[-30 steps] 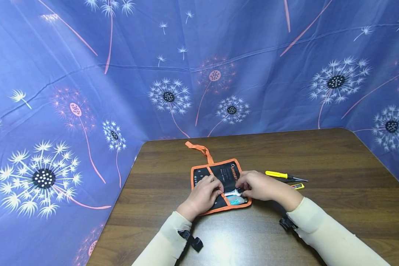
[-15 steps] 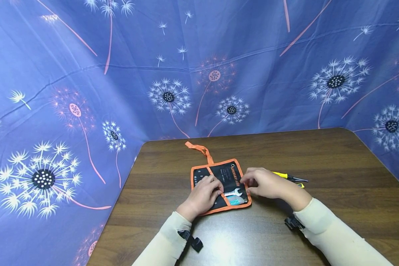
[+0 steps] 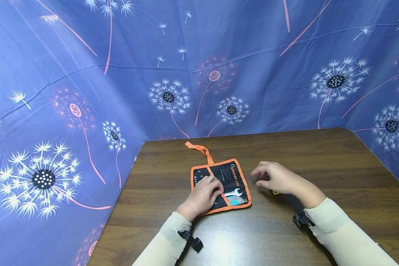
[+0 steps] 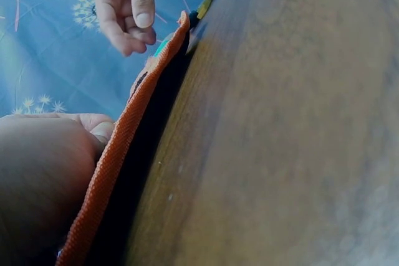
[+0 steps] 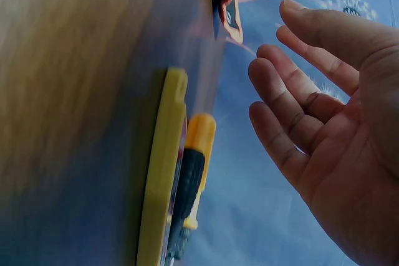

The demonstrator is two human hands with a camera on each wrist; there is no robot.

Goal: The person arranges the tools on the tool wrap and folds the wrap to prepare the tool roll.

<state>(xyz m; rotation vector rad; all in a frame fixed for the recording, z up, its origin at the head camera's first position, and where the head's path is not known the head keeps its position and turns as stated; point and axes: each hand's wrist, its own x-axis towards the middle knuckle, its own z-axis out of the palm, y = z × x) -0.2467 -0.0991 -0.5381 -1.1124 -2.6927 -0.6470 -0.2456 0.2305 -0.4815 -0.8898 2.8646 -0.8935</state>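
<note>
My left hand lies on a black tool pouch with orange trim and pinches the orange edge of its pocket band. From that pocket stick out the open end of a silver wrench and, below it, a grey and teal tool. My right hand hovers to the right of the pouch, holding nothing, its fingers loosely bent and apart. Under it, in the right wrist view, lie a screwdriver with a yellow and black handle and a flat yellow piece.
An orange tie strap trails from the pouch's far edge across the wooden table. A blue cloth with dandelion prints hangs behind the table and at its sides.
My right hand has drawn back from the wrench in the pocket and moved right, over the screwdriver, which it now covers in the head view. My left hand has stayed on the pouch.
</note>
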